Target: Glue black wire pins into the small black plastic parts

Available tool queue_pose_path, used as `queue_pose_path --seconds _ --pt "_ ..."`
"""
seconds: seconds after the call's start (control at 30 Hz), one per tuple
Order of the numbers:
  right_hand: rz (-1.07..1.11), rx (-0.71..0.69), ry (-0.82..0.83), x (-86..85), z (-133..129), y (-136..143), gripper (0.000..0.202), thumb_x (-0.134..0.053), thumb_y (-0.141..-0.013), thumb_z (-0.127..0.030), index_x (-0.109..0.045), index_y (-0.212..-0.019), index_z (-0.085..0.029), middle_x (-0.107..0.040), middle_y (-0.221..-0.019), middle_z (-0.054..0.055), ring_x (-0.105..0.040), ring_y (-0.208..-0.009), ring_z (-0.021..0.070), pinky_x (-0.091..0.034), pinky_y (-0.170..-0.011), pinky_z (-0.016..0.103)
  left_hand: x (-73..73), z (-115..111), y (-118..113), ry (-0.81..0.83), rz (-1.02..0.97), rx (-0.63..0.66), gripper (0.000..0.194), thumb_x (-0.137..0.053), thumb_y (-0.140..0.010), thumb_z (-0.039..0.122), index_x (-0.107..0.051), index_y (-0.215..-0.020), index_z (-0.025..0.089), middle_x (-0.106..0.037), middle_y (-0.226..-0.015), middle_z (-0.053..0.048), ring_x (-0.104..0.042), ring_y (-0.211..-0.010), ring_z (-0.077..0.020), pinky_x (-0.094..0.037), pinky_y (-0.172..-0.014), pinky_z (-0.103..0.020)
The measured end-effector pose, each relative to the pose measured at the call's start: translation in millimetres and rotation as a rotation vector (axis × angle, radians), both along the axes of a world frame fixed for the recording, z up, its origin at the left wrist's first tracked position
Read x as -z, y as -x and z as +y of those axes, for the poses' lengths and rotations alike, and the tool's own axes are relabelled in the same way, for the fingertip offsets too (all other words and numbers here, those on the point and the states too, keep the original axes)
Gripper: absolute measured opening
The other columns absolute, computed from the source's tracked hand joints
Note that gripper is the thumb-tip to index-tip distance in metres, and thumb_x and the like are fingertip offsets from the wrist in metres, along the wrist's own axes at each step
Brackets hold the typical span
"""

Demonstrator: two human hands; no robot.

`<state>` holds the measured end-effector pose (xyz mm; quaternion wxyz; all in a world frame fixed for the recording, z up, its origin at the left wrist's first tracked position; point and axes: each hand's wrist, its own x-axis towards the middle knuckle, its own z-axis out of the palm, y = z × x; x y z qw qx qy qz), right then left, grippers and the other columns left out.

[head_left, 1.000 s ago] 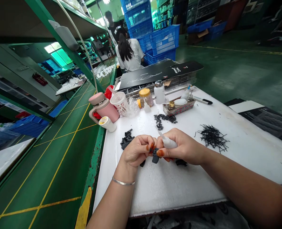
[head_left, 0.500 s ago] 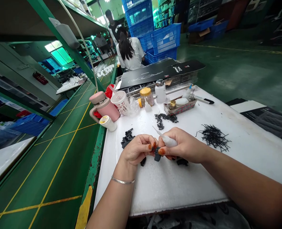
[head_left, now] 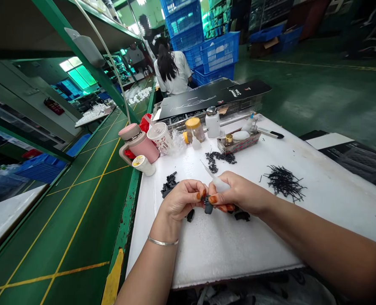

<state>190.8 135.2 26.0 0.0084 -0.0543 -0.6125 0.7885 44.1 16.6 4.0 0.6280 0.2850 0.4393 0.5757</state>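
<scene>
Between my fingertips is a small dark grey plastic part. My left hand is closed, with thumb and forefinger pinching this part from the left. My right hand is closed too, wrapped round a white squeeze bottle with a thin nozzle that points up and to the left. Its thumb and finger tips meet at the right side of the grey part. A few black pieces lie on the white tabletop under and beside my hands. Behind my left hand is a pile of black parts.
Black rings and thin black rods lie in heaps. Farther back stand a pink mug, a paper cup, a white pump bottle and a small box. A green conveyor runs along the left. A co-worker sits ahead.
My right hand and the squeeze bottle have shifted slightly left, and the bottle's nozzle has tipped a little. The grey part has turned slightly between my fingers. My left hand has hardly moved.
</scene>
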Motion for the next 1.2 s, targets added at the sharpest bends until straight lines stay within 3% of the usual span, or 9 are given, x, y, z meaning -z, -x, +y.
queue_pose_path --seconds 0.13,0.2,0.53,0.67,0.77,0.87,1.03,1.1,1.2 --pt "-0.005 0.125 -0.337 -11.1 -2.5 -4.4 0.019 -0.067 -0.070 -0.025 -0.057 -0.060 -0.012 -0.053 -0.049 -0.002 -0.040 -0.044 0.0064 -0.029 -0.041 0.018 1.0 0.3 0.4 0.028 -0.035 -0.032 0.031 -0.083 -0.058 0.028 -0.059 -0.066 0.010 -0.058 -0.065 -0.003 -0.052 -0.051 -0.0087 -0.041 -0.048 -0.019" --pt "-0.017 0.154 -0.399 -13.3 -2.3 -5.6 0.018 -0.067 -0.070 -0.023 -0.058 -0.060 -0.012 -0.053 -0.049 -0.002 -0.040 -0.044 0.0062 -0.029 -0.041 0.018 0.9 0.5 0.6 0.033 -0.033 -0.030 0.030 -0.082 -0.058 0.027 -0.060 -0.067 0.009 -0.058 -0.065 -0.003 -0.050 -0.049 -0.0074 -0.039 -0.045 -0.017" --pt "0.003 0.022 0.063 5.5 -0.6 1.9 0.025 -0.068 -0.071 -0.028 -0.051 -0.060 -0.013 -0.051 -0.047 -0.003 -0.037 -0.041 0.0049 -0.026 -0.040 0.017 -4.0 0.1 -1.4 -0.059 0.044 -0.057 0.026 -0.080 -0.062 0.026 -0.061 -0.065 0.009 -0.058 -0.067 -0.003 -0.052 -0.053 -0.0083 -0.041 -0.050 -0.019" --pt "0.011 0.049 -0.009 5.8 3.3 4.5 0.027 -0.071 -0.069 -0.032 -0.054 -0.064 -0.012 -0.053 -0.049 -0.002 -0.040 -0.042 0.0057 -0.028 -0.041 0.018 -2.3 2.0 -3.2 -0.113 0.035 -0.075 0.021 -0.077 -0.066 0.023 -0.060 -0.068 0.010 -0.056 -0.070 -0.003 -0.053 -0.058 -0.0090 -0.045 -0.053 -0.019" --pt "0.021 0.156 -0.116 1.3 15.9 2.3 0.028 -0.070 -0.070 -0.035 -0.054 -0.065 -0.013 -0.054 -0.051 -0.002 -0.043 -0.045 0.0072 -0.031 -0.043 0.019 -5.4 2.1 -2.8 -0.129 0.076 -0.225 0.018 -0.073 -0.071 0.024 -0.062 -0.082 0.014 -0.054 -0.075 -0.001 -0.051 -0.061 -0.0074 -0.050 -0.058 -0.021" --pt "-0.044 0.199 -0.363 -7.1 31.8 -6.0 0.025 -0.068 -0.070 -0.034 -0.054 -0.064 -0.014 -0.053 -0.052 -0.002 -0.044 -0.048 0.0086 -0.031 -0.045 0.020 -12.8 -3.6 7.5 -0.138 0.151 -0.390 0.019 -0.070 -0.074 0.028 -0.061 -0.088 0.018 -0.052 -0.073 0.002 -0.047 -0.059 -0.0063 -0.051 -0.060 -0.022" --pt "-0.288 -0.187 -0.791 -12.6 43.6 -18.7 0.023 -0.065 -0.070 -0.030 -0.054 -0.058 -0.015 -0.051 -0.052 -0.002 -0.044 -0.050 0.0101 -0.030 -0.046 0.021 -22.0 -20.8 36.4 -0.032 0.638 -0.558 0.019 -0.070 -0.072 0.034 -0.064 -0.078 0.016 -0.055 -0.067 0.001 -0.047 -0.057 -0.0082 -0.043 -0.053 -0.019" --pt "-0.333 -0.218 -0.909 -9.6 45.3 -19.2 0.026 -0.068 -0.068 -0.034 -0.053 -0.057 -0.016 -0.049 -0.052 -0.003 -0.042 -0.050 0.0103 -0.028 -0.045 0.022 -21.2 -24.7 42.2 0.074 0.950 -0.543 0.017 -0.069 -0.072 0.033 -0.068 -0.076 0.016 -0.058 -0.065 0.000 -0.049 -0.058 -0.0104 -0.039 -0.053 -0.021" --pt "-0.332 -0.115 -0.950 -6.5 50.8 -17.8 0.030 -0.068 -0.068 -0.042 -0.055 -0.060 -0.016 -0.050 -0.054 -0.002 -0.042 -0.052 0.0110 -0.028 -0.046 0.022 -16.1 -24.4 41.4 0.235 1.396 -0.454 0.011 -0.066 -0.072 0.031 -0.072 -0.073 0.021 -0.066 -0.071 -0.002 -0.055 -0.066 -0.0157 -0.038 -0.060 -0.026"
